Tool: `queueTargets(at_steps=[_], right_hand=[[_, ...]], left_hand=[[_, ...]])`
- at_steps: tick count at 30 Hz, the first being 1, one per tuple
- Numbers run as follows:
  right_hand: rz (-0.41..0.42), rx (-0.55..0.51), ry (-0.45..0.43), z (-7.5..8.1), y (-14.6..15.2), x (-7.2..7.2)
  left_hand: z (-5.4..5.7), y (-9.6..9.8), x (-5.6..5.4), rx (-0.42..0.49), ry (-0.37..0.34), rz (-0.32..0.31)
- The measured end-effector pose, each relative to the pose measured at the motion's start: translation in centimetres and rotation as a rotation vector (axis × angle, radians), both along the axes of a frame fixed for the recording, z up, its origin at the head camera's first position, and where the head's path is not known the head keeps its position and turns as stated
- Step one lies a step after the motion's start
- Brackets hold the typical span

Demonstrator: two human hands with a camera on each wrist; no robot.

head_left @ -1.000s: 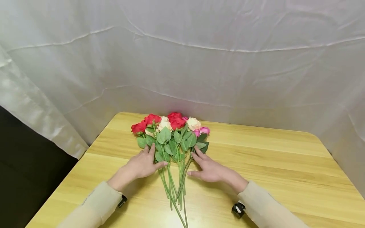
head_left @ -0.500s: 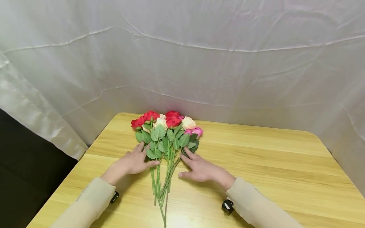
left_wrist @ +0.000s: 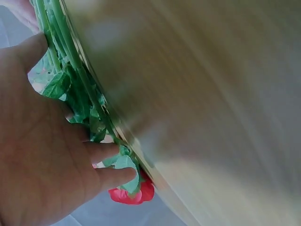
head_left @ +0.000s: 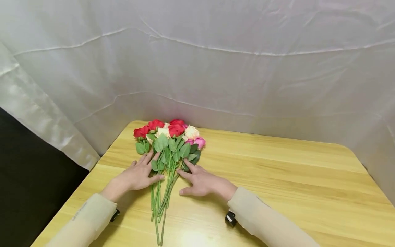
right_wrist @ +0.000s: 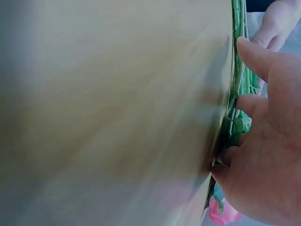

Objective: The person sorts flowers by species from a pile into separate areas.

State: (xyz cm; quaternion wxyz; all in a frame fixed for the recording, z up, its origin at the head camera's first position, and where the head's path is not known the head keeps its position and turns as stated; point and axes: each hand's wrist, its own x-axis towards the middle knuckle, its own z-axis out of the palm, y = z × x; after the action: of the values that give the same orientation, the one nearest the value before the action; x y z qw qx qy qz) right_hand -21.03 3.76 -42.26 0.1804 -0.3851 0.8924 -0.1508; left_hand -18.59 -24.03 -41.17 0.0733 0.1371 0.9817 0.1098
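A bunch of artificial roses lies flat on the table, with red roses (head_left: 176, 130), cream roses (head_left: 191, 132) and pink roses (head_left: 200, 142) at the far end. Green leaves (head_left: 161, 142) sit below the blooms, and thin green stems (head_left: 162, 206) run toward the near edge. At the left side of the bunch, my left hand (head_left: 137, 175) touches leaves and stems with fingers spread. My right hand (head_left: 200, 180) lies against the right side, its fingers straight at the leaves. The left wrist view shows a red rose (left_wrist: 134, 193) beyond my fingertips; the right wrist view shows a pink rose (right_wrist: 223, 212).
The wooden table (head_left: 277, 178) extends far to the right of the bunch. A pale grey cloth (head_left: 216, 68) hangs behind its back edge. On the left stands a dark area (head_left: 34, 185) below the cloth's edge.
Both hands and the whole rose bunch have shifted left across the table. The stem ends swung left too, and the left-most red rose now sits slightly apart with its leaves. Finger poses look alike.
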Motion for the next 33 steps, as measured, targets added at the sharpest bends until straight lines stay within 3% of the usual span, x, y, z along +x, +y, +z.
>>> queueTargets(at_steps=[3,12,18,27,33], right_hand=[[-0.013,0.008,-0.016,0.1,0.0,-0.1],[-0.004,0.038,-0.007,0.3,-3.4,-0.6],[-0.033,0.044,-0.008,0.3,-5.3,-0.9],[-0.048,0.026,-0.008,-0.1,-7.1,-2.0],[0.001,0.004,-0.037,0.1,-6.8,-2.9]], left_hand=[[-0.1,0.0,-0.3,-0.016,-0.005,-0.009],[-0.1,-3.0,-0.4,-0.040,0.005,0.016],[0.0,-5.0,-1.4,-0.077,0.031,-0.009],[0.0,-7.1,-3.0,-0.141,0.127,-0.048],[0.7,-7.3,-3.3,-0.199,0.112,-0.036]])
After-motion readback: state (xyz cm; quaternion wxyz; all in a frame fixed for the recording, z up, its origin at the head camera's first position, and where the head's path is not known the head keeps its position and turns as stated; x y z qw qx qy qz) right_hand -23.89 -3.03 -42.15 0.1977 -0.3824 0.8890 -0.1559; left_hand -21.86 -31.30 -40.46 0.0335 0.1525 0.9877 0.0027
